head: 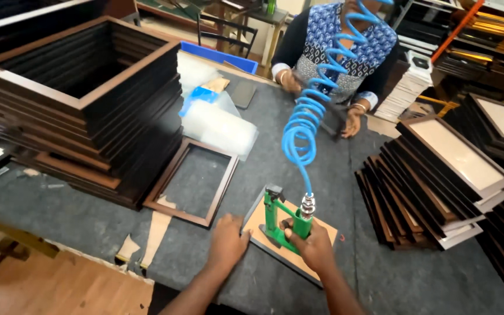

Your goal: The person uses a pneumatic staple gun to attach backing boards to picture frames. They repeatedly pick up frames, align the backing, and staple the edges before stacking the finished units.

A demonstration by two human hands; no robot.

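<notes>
Green pneumatic tacker (280, 220) sits on the backing board (290, 242) at the bench (298, 157) near edge; your right hand (315, 248) is wrapped around its grip, your left hand (227, 240) pressed flat against the board's left edge. Risk: the blue coiled hose (307, 116) could tug the tool sideways, and a tack could misfire near your left fingers.

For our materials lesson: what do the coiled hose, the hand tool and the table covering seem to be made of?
Coiled hose: glossy blue plastic, springy spirals, metal fitting at its end.
Green tool, gripped by the right hand: probably painted metal, with hard edges and an even green coat.
Table covering: grey felt or carpet-like fabric, matte and fuzzy.
</notes>
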